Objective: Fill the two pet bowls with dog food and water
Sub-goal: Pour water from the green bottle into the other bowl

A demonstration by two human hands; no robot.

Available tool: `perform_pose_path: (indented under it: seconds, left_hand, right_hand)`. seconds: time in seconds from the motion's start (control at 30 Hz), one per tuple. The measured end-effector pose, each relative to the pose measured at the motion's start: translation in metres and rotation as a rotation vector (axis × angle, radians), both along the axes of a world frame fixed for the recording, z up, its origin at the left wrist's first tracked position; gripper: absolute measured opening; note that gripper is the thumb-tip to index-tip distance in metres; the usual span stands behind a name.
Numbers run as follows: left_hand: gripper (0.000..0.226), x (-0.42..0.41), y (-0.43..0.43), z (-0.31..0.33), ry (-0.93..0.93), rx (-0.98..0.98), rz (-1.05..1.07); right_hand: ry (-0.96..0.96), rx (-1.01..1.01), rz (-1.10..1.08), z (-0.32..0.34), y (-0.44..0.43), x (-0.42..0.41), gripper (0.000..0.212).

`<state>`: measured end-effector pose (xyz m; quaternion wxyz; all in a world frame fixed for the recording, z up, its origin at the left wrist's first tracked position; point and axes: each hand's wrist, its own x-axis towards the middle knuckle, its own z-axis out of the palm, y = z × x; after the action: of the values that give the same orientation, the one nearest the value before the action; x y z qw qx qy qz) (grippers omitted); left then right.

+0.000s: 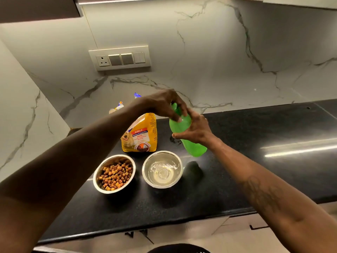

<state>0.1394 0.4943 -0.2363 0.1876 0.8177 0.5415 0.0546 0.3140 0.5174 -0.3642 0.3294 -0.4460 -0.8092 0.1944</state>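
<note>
Two steel pet bowls stand side by side on the black counter. The left bowl [114, 174] holds brown kibble. The right bowl [162, 169] holds clear water. Behind them stands a yellow dog food bag [140, 136]. A green bottle [195, 147] is held tilted above the counter, right of the bag. My right hand [196, 129] grips the bottle's body. My left hand [164, 105] reaches across and closes its fingers on the bottle's green cap at the top.
The black counter [255, 161] runs right along a marble wall. A switch panel with a socket [120, 58] sits on the wall behind. Some packets [118, 106] lie behind the bag. The counter's front edge lies close below the bowls.
</note>
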Motion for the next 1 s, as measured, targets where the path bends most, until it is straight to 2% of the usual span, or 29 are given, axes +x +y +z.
perform_pose_path:
  seconds: [0.1,0.17,0.2,0.27,0.3,0.33,0.4,0.47,0.53,0.6,0.67,0.73,0.83,0.87,0.93,1.0]
  left_hand:
    - [0.067,0.008,0.008,-0.008,-0.086,0.083,0.339]
    - [0.068,0.009,0.012,-0.012,-0.026,0.083,0.507]
    - [0.062,0.008,0.014,-0.011,-0.003,0.06,0.493]
    - [0.041,0.002,0.015,-0.004,0.059,0.023,0.333]
    - [0.04,0.0,0.015,-0.001,0.11,0.034,0.223]
    - [0.047,-0.001,0.014,0.001,0.168,0.074,0.116]
    - [0.049,0.002,0.01,0.002,0.175,0.154,-0.022]
    - [0.045,0.004,0.01,0.0,0.059,0.171,0.011]
    - [0.063,0.01,0.012,-0.002,-0.036,0.107,0.238]
    - [0.075,0.01,0.017,-0.006,-0.023,0.102,0.457]
    - [0.065,0.007,0.02,-0.003,-0.068,0.029,0.533]
    - [0.044,0.001,0.019,0.002,-0.065,-0.027,0.395]
    - [0.054,-0.001,0.013,0.009,0.211,0.13,0.077]
    - [0.053,-0.002,0.015,0.007,0.219,0.172,0.019]
    - [0.049,-0.003,0.016,0.0,0.119,0.174,0.015]
    - [0.061,-0.004,0.02,-0.004,0.013,0.174,0.141]
  right_hand:
    - [0.004,0.018,0.004,0.003,0.005,-0.001,0.106]
    - [-0.011,0.044,0.008,0.007,0.008,0.0,0.105]
    - [-0.02,0.053,0.02,0.008,0.01,0.001,0.103]
    - [-0.029,0.055,0.047,0.007,0.012,0.004,0.099]
    - [-0.033,0.05,0.048,0.006,0.014,0.005,0.097]
    - [-0.035,0.052,0.043,0.004,0.015,0.007,0.094]
    - [-0.017,0.043,0.025,0.002,0.017,0.007,0.09]
    - [0.026,0.031,0.03,0.001,0.019,0.006,0.094]
    - [0.043,0.028,0.048,0.002,0.022,0.003,0.1]
    - [0.033,0.045,0.055,0.004,0.025,0.001,0.106]
    - [0.013,0.066,0.059,0.004,0.029,-0.001,0.109]
    - [-0.015,0.072,0.076,0.002,0.032,-0.002,0.104]
    - [-0.001,0.065,0.098,-0.002,0.038,-0.002,0.092]
    - [0.023,0.058,0.099,-0.004,0.04,-0.003,0.09]
    - [0.061,0.051,0.106,-0.005,0.041,-0.004,0.092]
    - [0.065,0.048,0.126,-0.005,0.043,-0.006,0.097]
